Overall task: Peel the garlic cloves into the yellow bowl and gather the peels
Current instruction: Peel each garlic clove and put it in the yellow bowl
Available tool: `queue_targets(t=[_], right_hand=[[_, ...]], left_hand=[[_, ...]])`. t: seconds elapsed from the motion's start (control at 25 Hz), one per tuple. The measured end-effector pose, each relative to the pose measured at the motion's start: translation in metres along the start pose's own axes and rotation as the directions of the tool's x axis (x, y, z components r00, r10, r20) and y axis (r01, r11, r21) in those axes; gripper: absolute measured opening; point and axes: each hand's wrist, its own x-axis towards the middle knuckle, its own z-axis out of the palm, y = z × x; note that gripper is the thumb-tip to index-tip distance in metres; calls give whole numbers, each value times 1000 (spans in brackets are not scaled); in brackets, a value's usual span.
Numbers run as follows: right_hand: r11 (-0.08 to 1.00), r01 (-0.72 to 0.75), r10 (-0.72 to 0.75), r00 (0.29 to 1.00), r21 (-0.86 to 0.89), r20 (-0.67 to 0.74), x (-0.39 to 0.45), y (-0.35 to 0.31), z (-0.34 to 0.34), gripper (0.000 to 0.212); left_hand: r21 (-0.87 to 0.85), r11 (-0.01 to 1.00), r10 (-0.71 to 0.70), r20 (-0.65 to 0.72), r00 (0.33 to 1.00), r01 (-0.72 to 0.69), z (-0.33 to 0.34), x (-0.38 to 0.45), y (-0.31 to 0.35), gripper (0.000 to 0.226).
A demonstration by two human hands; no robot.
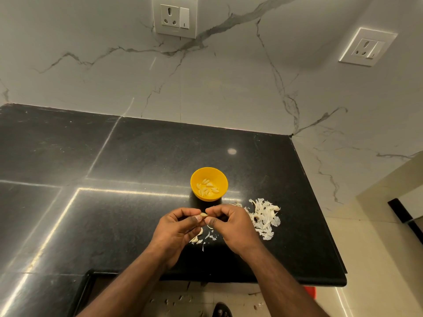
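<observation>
A small yellow bowl [221, 179] stands on the black counter and holds several peeled garlic cloves [207, 188]. Just in front of it, my left hand [177, 229] and my right hand [231, 225] meet above the counter, both pinching one pale garlic clove [204, 215] between their fingertips. A loose heap of white peels [265, 219] lies to the right of my right hand. Below and between my hands lie a few more peel scraps and what looks like an unpeeled clove [198, 236].
The black stone counter [137, 168] ends at a front edge near my forearms and a right edge by the peel heap. A marble wall with two sockets [175, 17] rises behind. Bits of peel lie on the floor [174, 300] below.
</observation>
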Motion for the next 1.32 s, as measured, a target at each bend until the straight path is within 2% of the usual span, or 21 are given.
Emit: queue_targets(t=[0.4, 0.64, 0.76, 0.84, 1.0, 1.12, 1.32], right_hand=[[996, 79, -80, 996, -29, -35, -6, -8, 0, 13], [988, 102, -106, 994, -114, -28, -7, -2, 2, 18], [990, 110, -111, 994, -85, -3, -7, 0, 1, 24], [995, 88, -89, 996, -53, -28, -6, 0, 1, 25], [995, -90, 92, 992, 33, -81, -2, 7, -5, 12], [993, -71, 54, 985, -95, -164, 0, 12, -8, 9], [994, -47, 25, 978, -99, -207, 1, 11, -6, 15]], left_hand=[[66, 998, -6, 14, 1000, 5, 3, -7, 1, 21], [105, 994, -26, 27, 999, 23, 5, -9, 1, 17], [98, 994, -56, 27, 998, 53, 6, -9, -2, 18], [85, 995, -63, 20, 998, 61, 5, -8, -2, 20], [77, 995, -59, -7, 998, 59, 2, -6, -2, 20], [89, 995, -48, -6, 999, 48, 1, -6, -1, 20], [109, 993, -41, -15, 999, 43, 2, -5, 0, 18]])
